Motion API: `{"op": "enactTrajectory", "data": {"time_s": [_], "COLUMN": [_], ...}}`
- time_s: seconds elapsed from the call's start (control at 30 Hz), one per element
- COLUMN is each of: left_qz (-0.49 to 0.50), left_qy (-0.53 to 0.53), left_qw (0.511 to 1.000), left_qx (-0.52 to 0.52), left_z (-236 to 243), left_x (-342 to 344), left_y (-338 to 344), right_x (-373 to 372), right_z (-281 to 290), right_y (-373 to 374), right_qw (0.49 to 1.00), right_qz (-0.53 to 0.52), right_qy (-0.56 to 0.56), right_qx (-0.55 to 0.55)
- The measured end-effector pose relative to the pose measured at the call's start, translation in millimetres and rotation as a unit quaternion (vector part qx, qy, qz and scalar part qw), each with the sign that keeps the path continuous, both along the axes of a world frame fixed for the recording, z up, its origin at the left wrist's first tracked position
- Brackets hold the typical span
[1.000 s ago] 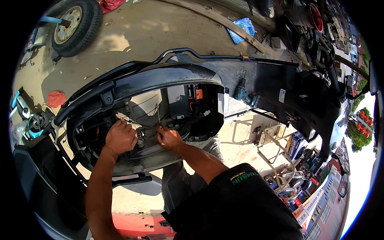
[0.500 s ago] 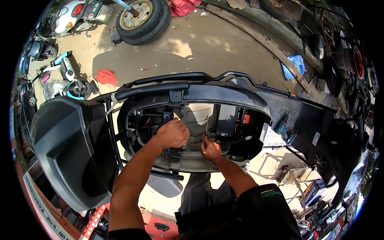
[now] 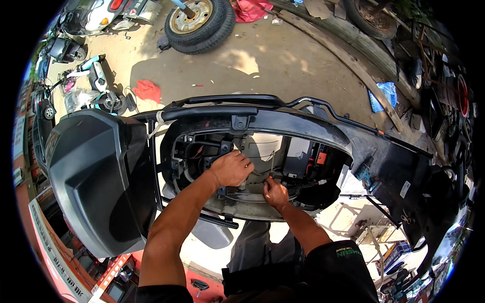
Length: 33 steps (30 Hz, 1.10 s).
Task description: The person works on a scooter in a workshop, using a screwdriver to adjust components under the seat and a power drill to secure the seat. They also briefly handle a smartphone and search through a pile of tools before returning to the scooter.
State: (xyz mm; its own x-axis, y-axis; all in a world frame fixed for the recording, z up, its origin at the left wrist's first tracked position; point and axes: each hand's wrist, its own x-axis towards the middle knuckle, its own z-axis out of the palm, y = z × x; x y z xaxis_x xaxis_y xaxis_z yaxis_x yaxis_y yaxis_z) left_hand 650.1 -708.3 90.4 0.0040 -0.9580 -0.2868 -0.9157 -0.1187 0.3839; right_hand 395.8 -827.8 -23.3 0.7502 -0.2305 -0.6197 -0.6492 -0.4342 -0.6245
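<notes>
My left hand (image 3: pixel 232 168) reaches into the open under-seat bay of a black scooter (image 3: pixel 298 119). Its fingers are curled together beside a black bracket (image 3: pixel 226 147), and whatever they grip is hidden beneath them. Close by on the right, my right hand (image 3: pixel 276 193) is closed in a pinch low in the bay. A thin, straight, light-coloured rod (image 3: pixel 273 160) stands up from its fingertips; its exact kind is too small to tell. Thin dark wires run between the two hands. Right of them sit a dark box (image 3: pixel 297 160) and a red-orange part (image 3: pixel 321 158).
A black top case (image 3: pixel 96 187) is at the scooter's left end. On the footboard at right lies a blue cordless drill (image 3: pixel 365 169), near a white sheet (image 3: pixel 346 181). Beyond the scooter are stacked wheels (image 3: pixel 198 25), a red cloth (image 3: pixel 147 91) and a long plank (image 3: pixel 343 63).
The whole view has shifted, so the scene sits a little farther right. Both hands keep nearly the same places in the bay, fingers still closed.
</notes>
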Motion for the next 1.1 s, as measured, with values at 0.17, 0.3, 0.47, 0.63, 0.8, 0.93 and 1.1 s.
{"op": "enactTrajectory", "data": {"time_s": [0.17, 0.3, 0.47, 0.63, 0.8, 0.93, 1.1], "left_qz": [-0.004, -0.003, 0.001, 0.007, 0.011, 0.004, 0.01], "left_qy": [-0.005, 0.004, -0.01, -0.012, 0.001, -0.001, 0.002], "left_qw": [1.0, 1.0, 1.0, 1.0, 1.0, 1.0, 1.0], "left_qx": [0.008, 0.03, -0.016, -0.018, 0.0, -0.003, -0.009], "left_z": [0.4, 3.7, -0.1, 2.0, 3.8, 3.1, 4.0], "left_x": [0.0, 0.6, -1.2, 0.1, -0.3, -0.5, -0.8], "left_y": [-1.5, -2.8, -0.9, -3.0, -4.0, -4.4, -4.5], "right_x": [-1.2, -2.0, -1.9, -2.6, 0.3, -0.9, -0.7], "right_z": [-1.9, 0.5, 1.0, -2.9, 4.7, 2.5, 0.6], "right_y": [1.3, 0.4, 0.1, 2.5, -0.6, -0.5, 0.1], "right_qw": [1.0, 0.999, 0.999, 0.998, 1.0, 1.0, 1.0], "right_qz": [-0.002, -0.004, -0.004, -0.005, 0.001, 0.002, 0.003], "right_qy": [-0.009, -0.039, -0.046, -0.05, -0.02, -0.022, -0.015], "right_qx": [-0.011, -0.015, -0.021, -0.026, -0.008, -0.006, -0.012]}}
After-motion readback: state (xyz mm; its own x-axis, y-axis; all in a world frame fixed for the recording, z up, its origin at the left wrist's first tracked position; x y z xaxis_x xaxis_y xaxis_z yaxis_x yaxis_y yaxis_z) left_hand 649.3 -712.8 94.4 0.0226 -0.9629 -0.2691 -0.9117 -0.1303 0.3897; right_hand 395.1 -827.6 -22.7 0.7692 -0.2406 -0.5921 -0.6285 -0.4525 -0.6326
